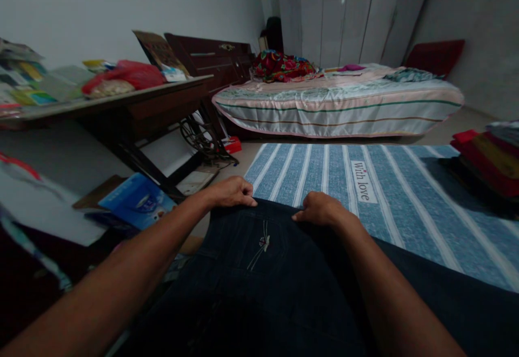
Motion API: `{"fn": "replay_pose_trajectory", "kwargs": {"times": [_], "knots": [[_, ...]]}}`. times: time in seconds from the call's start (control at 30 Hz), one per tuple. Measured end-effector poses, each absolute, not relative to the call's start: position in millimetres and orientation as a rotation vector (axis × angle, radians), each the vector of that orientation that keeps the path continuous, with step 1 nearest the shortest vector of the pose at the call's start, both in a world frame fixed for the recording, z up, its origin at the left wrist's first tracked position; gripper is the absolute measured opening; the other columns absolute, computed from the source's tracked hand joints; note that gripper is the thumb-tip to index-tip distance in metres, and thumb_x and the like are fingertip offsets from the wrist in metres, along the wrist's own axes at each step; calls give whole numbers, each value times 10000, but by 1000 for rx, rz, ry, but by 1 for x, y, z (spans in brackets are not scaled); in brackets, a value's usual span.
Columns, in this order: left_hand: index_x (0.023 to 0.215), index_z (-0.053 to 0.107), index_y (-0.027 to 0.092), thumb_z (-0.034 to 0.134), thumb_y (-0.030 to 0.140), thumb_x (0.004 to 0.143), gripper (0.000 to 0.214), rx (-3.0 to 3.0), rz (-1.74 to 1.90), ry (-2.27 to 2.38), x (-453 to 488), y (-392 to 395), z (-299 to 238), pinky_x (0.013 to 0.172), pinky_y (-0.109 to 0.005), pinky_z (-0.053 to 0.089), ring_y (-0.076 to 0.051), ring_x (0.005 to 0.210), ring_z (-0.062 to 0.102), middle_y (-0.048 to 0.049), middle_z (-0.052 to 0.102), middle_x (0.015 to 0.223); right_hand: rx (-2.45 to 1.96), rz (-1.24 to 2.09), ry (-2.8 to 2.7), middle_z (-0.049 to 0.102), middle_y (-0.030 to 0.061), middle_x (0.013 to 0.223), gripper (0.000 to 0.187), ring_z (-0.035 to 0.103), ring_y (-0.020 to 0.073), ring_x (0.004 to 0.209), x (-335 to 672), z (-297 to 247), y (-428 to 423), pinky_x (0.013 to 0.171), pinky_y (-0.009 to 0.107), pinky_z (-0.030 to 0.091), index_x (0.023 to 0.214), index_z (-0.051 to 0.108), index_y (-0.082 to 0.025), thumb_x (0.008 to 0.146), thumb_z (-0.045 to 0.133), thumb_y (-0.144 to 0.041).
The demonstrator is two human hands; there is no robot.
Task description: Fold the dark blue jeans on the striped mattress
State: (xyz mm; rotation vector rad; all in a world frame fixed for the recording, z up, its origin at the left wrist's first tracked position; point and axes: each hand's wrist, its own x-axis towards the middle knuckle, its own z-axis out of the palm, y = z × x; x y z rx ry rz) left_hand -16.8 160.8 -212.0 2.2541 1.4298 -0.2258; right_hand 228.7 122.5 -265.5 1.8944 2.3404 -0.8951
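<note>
Dark blue jeans (300, 276) hang toward me from both hands, a back pocket with pale embroidery facing up. My left hand (233, 191) is closed on one upper edge of the jeans, thumb on top. Farther right along the same edge, my right hand (320, 209) pinches the cloth in the same way. A leg of the jeans stretches off to the lower right, over the striped blue mat (324, 167). The lower part of the jeans near me is very dark and hard to make out.
A stack of folded clothes (490, 157) sits on the mat's right side. Beyond the mat stands a bed (340, 103) with a satin cover. To the left is a cluttered sewing-machine table (178, 89), with a blue box (138, 200) below it.
</note>
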Motion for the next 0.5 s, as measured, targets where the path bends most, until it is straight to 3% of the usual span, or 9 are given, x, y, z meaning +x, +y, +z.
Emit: {"fn": "replay_pose_trajectory", "kwargs": {"times": [0.17, 0.3, 0.4, 0.5], "knots": [[603, 537, 172, 604, 506, 620, 342, 2177, -238, 1437, -15, 167, -219, 512, -229, 263, -110, 542, 405, 38, 458, 531, 1965, -581, 2258, 641, 149, 981, 480, 593, 296, 976, 220, -259, 118, 780, 362, 458, 977, 661, -144, 698, 684, -534], [603, 541, 171, 630, 480, 600, 322, 2120, -226, 1423, -16, 170, -219, 524, -234, 276, -114, 565, 417, 35, 477, 550, 1955, -512, 2289, 641, 149, 983, 440, 590, 281, 984, 218, -257, 118, 778, 340, 452, 968, 667, -146, 700, 696, -494], [602, 542, 172, 657, 464, 576, 315, 2068, -236, 1428, -18, 173, -218, 533, -234, 292, -114, 574, 427, 35, 491, 556, 1934, -635, 2353, 655, 107, 856, 353, 615, 241, 850, 224, -263, 121, 660, 285, 442, 842, 674, -151, 695, 702, -471], [611, 566, 172, 675, 465, 556, 317, 2012, -270, 1433, -21, 178, -219, 539, -238, 307, -121, 580, 444, 32, 511, 558, 1839, -1012, 2446, 621, 42, 683, 271, 581, 156, 641, 232, -274, 125, 519, 234, 374, 689, 634, -155, 743, 662, -419]]}}
